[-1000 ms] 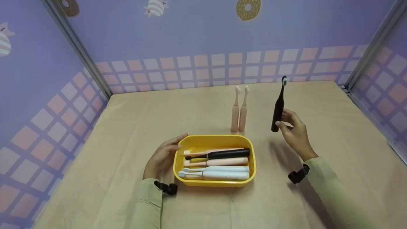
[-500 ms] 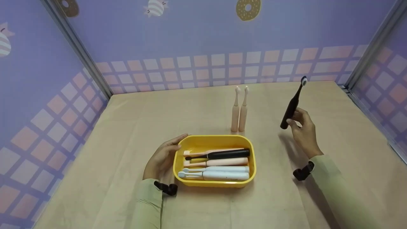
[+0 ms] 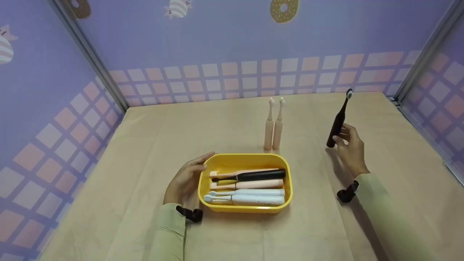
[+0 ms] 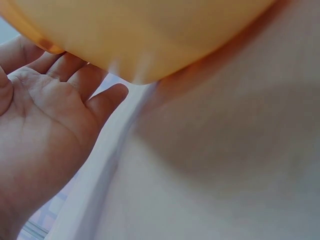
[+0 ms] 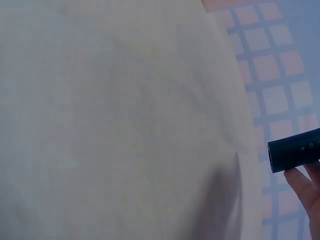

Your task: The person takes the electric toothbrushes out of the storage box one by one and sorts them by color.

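Observation:
My right hand [image 3: 351, 150] pinches a black electric toothbrush [image 3: 336, 127] low on its handle, brush head up and tilted slightly right. Its base is right at the tabletop, close to where its shadow begins. The right wrist view shows only the lower end of the black handle [image 5: 295, 151] and some fingers. At the left end of a yellow plastic box [image 3: 246, 209], my left hand [image 3: 184, 181] holds the corner, thumb at the rim and fingers along the outside. In the left wrist view the fingertips are partly hidden behind the box wall [image 4: 150, 35].
Two pink electric toothbrushes [image 3: 268, 134] stand upright side by side behind the box. Inside the box lie several more: a black toothbrush [image 3: 261, 175], pink toothbrushes [image 3: 259, 184] and white toothbrushes [image 3: 257, 199]. Patterned purple walls [image 3: 232, 40] close off the table [image 3: 174, 134] behind and at the sides.
My right hand has carried the black toothbrush to the right and lowered it toward the table. The left hand and the box have stayed in place.

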Available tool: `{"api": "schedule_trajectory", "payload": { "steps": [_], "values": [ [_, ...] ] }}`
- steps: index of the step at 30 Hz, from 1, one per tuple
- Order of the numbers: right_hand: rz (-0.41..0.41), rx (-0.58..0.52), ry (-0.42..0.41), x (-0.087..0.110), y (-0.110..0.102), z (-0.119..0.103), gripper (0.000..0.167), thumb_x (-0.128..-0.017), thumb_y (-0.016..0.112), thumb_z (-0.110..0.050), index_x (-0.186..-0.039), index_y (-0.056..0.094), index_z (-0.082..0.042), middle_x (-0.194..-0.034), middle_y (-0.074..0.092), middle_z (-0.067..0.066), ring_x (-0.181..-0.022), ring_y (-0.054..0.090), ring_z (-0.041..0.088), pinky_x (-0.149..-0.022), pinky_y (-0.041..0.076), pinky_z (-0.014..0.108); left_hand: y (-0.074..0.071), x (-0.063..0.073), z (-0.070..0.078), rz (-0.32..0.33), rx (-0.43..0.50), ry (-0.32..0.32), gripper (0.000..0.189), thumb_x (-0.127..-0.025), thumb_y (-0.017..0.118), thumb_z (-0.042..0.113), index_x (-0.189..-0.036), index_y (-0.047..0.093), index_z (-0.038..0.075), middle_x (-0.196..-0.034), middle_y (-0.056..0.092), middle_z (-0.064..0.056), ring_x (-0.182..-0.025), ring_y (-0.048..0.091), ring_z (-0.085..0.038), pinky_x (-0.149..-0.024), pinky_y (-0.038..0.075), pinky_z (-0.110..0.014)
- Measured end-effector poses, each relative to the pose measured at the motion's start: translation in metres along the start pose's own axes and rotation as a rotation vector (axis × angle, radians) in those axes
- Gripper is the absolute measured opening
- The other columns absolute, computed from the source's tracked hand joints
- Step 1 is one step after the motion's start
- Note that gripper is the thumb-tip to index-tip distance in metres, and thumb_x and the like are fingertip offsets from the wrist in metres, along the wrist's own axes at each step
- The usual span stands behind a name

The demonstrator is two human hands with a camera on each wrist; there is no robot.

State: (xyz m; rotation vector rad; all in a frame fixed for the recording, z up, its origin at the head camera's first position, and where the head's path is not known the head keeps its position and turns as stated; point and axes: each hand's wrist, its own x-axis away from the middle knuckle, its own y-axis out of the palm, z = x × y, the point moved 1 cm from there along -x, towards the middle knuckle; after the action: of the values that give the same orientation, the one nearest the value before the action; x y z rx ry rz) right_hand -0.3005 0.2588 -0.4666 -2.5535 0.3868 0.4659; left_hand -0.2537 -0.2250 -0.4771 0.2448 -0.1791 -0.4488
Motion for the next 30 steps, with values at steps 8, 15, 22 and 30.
{"api": "schedule_trajectory", "payload": {
  "steps": [8, 15, 22, 30],
  "values": [
    [-0.007, 0.041, -0.003, -0.004, -0.001, 0.006, 0.043, -0.096, 0.052, -0.002, -0.137, 0.039, 0.003, -0.124, 0.056, 0.024, -0.116, 0.057, 0.038, -0.097, 0.047, 0.041, 0.002, 0.000, 0.001, 0.028, 0.008, -0.004, 0.054, -0.098, 0.045, 0.006, -0.150, 0.034, 0.010, -0.153, 0.036, -0.010, -0.132, 0.048, -0.022, -0.108, 0.042, -0.033],
    [-0.066, 0.048, 0.021, -0.006, -0.003, 0.010, 0.045, -0.098, 0.048, -0.003, -0.139, 0.032, 0.003, -0.129, 0.051, 0.027, -0.121, 0.051, 0.043, -0.101, 0.044, 0.053, 0.002, 0.000, 0.001, 0.022, 0.024, -0.015, 0.052, -0.099, 0.042, 0.007, -0.151, 0.034, 0.012, -0.155, 0.033, -0.008, -0.135, 0.044, -0.023, -0.109, 0.041, -0.034],
    [-0.097, 0.049, 0.058, -0.006, -0.004, 0.013, 0.045, -0.099, 0.046, -0.004, -0.139, 0.028, 0.003, -0.132, 0.046, 0.028, -0.125, 0.047, 0.044, -0.105, 0.040, 0.053, 0.001, 0.000, -0.001, 0.032, 0.040, -0.013, 0.053, -0.098, 0.044, 0.007, -0.150, 0.034, 0.010, -0.154, 0.036, -0.008, -0.135, 0.044, -0.022, -0.109, 0.040, -0.035],
    [-0.092, 0.049, 0.076, -0.005, -0.005, 0.019, 0.043, -0.099, 0.047, -0.005, -0.138, 0.029, 0.002, -0.131, 0.046, 0.027, -0.125, 0.047, 0.044, -0.107, 0.038, 0.053, 0.002, 0.000, 0.000, 0.041, 0.017, -0.019, 0.051, -0.099, 0.042, 0.006, -0.149, 0.036, 0.011, -0.154, 0.036, -0.009, -0.136, 0.042, -0.025, -0.109, 0.040, -0.035]
  ]
}}
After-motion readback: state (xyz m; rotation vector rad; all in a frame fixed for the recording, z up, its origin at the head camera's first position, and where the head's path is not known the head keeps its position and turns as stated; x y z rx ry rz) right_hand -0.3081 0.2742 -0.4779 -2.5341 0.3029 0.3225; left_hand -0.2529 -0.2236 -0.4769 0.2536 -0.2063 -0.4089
